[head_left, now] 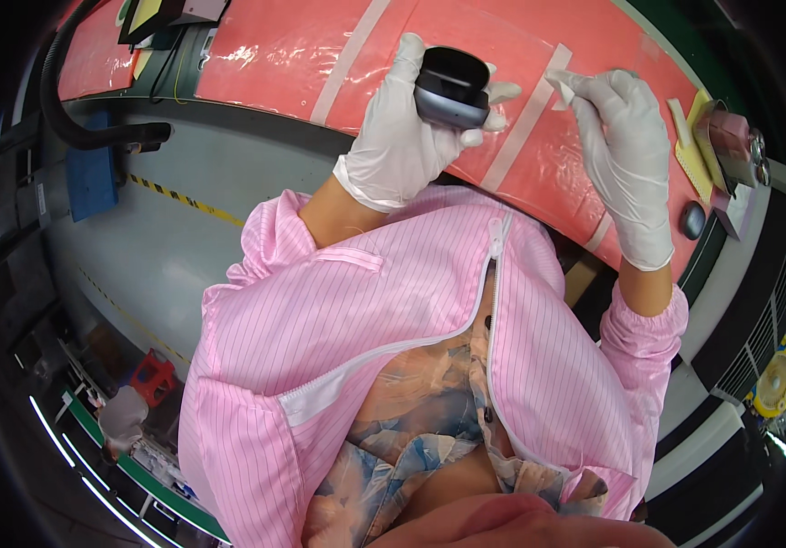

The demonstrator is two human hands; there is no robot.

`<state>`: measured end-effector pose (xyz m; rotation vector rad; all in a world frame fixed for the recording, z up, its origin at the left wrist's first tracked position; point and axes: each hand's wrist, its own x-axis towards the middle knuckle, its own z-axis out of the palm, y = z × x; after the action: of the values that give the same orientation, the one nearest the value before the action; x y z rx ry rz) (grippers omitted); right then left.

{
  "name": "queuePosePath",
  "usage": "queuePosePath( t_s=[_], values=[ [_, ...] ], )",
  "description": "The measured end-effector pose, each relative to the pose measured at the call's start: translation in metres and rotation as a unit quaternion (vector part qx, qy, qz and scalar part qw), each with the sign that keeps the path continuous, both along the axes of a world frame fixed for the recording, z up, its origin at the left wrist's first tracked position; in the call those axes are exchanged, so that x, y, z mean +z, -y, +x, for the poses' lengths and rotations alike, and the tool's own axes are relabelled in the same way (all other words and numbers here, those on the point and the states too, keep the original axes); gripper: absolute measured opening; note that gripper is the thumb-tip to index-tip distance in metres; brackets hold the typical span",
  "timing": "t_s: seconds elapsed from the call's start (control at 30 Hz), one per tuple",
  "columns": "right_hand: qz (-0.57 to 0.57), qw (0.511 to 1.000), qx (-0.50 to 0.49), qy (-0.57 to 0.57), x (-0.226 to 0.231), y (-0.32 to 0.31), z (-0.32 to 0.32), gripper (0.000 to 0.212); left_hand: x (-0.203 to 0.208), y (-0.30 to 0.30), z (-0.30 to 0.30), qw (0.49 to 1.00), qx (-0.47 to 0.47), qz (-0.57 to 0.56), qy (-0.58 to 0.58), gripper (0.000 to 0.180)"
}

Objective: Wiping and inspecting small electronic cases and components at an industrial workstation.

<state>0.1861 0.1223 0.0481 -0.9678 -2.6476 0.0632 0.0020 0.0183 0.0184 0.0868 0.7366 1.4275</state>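
Note:
My left hand (399, 137), in a white glove, is wrapped round a small rounded case (452, 84), glossy black on top with a grey-blue lower edge. It looks like an earbud charging case, held above the pink-covered table. To its right, my right hand (628, 151), also gloved in white, pinches a small white wipe (559, 88) between thumb and fingers. The wipe is apart from the case. A small dark rounded piece (692, 220) lies on the table near my right wrist.
Pink sheeting with pale tape strips covers the table (274, 55). Yellow pads and a pinkish block (727, 137) stand at the right edge. A black hose (55, 100) curves down at the left. Farther off, a person (123, 416) is near a red stool (152, 377).

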Motion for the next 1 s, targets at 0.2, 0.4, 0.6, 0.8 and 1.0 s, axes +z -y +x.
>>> queuePosePath(
  t_s=[0.2,0.4,0.6,0.8,1.0],
  values=[
    [0.016,0.974,0.047,-0.222,-0.016,-0.007,0.000,0.018,-0.003,-0.002,0.000,0.992,-0.053,-0.001,0.119,0.068],
    [0.056,0.978,0.156,-0.124,0.002,0.005,-0.018,0.026,0.003,-0.001,0.011,0.997,-0.068,-0.015,0.028,0.063],
    [0.080,0.984,0.056,0.148,-0.013,0.016,-0.023,0.018,-0.009,-0.001,0.017,0.974,-0.048,-0.029,-0.219,0.056],
    [-0.098,0.990,0.032,-0.095,-0.027,0.007,0.016,0.026,-0.010,-0.004,0.005,0.999,-0.011,-0.034,-0.018,0.063],
    [-0.023,0.981,0.045,-0.190,-0.019,0.016,0.005,0.021,-0.010,-0.007,0.008,0.998,-0.045,-0.037,0.014,0.063]
  ],
)
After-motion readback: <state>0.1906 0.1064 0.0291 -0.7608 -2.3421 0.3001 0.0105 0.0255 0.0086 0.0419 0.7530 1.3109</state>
